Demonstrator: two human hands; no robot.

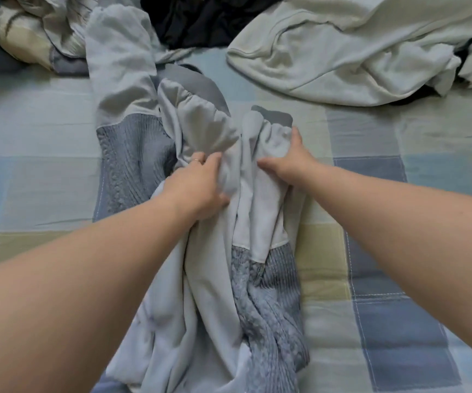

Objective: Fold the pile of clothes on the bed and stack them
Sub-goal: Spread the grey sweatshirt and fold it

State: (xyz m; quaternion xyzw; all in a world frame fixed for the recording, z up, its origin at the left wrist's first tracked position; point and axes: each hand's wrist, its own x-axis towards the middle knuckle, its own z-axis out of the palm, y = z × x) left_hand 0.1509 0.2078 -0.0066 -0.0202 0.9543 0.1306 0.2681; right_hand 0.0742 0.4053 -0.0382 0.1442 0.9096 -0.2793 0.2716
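A pale blue garment (pixel 217 302) with grey-blue knitted panels and grey elastic cuffs lies bunched in the middle of the checked bed sheet (pixel 44 171). My left hand (pixel 197 188) grips a fold of its pale fabric near one gathered cuff. My right hand (pixel 288 163) holds the other sleeve just below its grey cuff (pixel 274 116), fingers curled round the cloth. One long sleeve of the garment (pixel 118 69) trails away to the upper left.
A crumpled white garment (pixel 351 52) lies at the upper right. A black garment (pixel 200 18) is heaped at the top centre. A patterned quilt or pillow (pixel 22 32) sits at the upper left. Bare sheet shows to both sides.
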